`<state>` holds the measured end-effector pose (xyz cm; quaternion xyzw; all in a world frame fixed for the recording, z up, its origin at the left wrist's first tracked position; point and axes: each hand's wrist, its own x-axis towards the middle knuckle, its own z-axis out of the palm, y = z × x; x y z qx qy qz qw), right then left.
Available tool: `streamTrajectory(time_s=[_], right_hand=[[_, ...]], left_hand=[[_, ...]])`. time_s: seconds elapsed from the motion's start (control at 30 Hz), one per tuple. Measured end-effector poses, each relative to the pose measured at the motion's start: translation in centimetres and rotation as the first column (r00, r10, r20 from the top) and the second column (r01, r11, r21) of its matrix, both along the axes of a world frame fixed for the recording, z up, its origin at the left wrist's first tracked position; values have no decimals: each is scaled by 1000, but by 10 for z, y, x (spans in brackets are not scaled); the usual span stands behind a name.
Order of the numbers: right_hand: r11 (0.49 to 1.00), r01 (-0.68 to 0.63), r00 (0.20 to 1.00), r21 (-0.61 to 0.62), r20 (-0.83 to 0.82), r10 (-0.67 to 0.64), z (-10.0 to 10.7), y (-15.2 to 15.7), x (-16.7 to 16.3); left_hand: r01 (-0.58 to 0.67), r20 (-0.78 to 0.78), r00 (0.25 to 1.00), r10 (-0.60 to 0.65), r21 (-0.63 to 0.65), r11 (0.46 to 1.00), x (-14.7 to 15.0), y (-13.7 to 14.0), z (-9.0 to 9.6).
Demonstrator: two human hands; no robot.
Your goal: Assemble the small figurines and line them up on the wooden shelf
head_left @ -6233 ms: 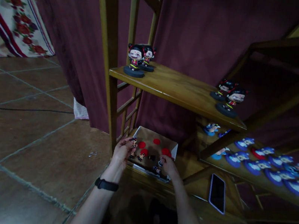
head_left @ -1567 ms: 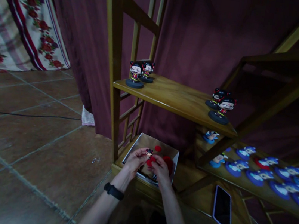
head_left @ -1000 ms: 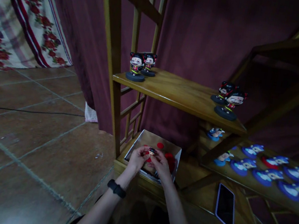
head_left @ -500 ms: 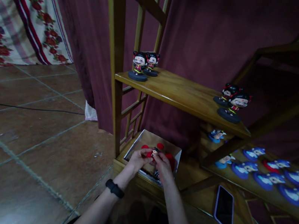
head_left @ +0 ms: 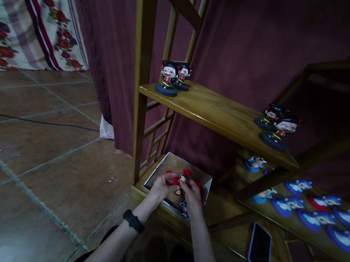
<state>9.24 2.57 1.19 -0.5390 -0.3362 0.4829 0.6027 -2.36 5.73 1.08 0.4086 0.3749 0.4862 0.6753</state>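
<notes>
Above an open white cardboard box point(head_left: 204, 170), both hands come together around a small black-haired figurine point(head_left: 184, 178) with red on it. My left hand point(head_left: 162, 185) pinches it from the left, its fingers by a red piece point(head_left: 176, 180). From the right, my right hand point(head_left: 192, 193) grips the same figurine with thumb and fingers. Inside the box are red round bases point(head_left: 187, 172), and a dark patterned item point(head_left: 183, 206) lies near my right wrist. Fingers partly hide the figurine's lower part and the box's contents.
Black-haired figurines on dark bases stand at the left point(head_left: 168, 77) and right point(head_left: 279, 132) ends of the wooden shelf point(head_left: 218, 109) above. Several blue-based figurines point(head_left: 314, 215) fill a lower shelf at right. A phone point(head_left: 260, 251) lies on the bottom board. A wooden post point(head_left: 140, 54) rises at left.
The figurine has tilted slightly and shifted a little between my fingers. My hands stay over the box. The whole view has moved slightly.
</notes>
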Motion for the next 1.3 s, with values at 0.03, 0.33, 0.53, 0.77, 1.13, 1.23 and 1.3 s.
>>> streamTrajectory(time_s=[0.03,0.33,0.53,0.77,1.13,1.23,1.3], right_hand=[[1000,2,1000,3,6,-2,0,0,1],[996,-53,993,72,105,45,0,3,8],[995,-69,974,75,220,51,-8,6,14],[995,-66,964,78,262,44,-7,5,14],[991,-95,896,89,441,47,-7,1,10],[992,-63,898,109,439,9,-10,2,8],[993,-43,901,108,433,-8,-10,1,7]], left_hand=[[4,-11,1000,-4,4,1000,0,0,0],[-3,-144,989,27,166,986,1,-1,2],[-9,-109,994,25,141,990,1,1,-1],[-14,138,990,41,-192,981,-6,-2,2],[-49,158,981,117,-378,924,-9,-8,5],[-80,146,979,144,-374,924,-7,-10,5],[-98,151,975,162,-363,927,-5,-11,5]])
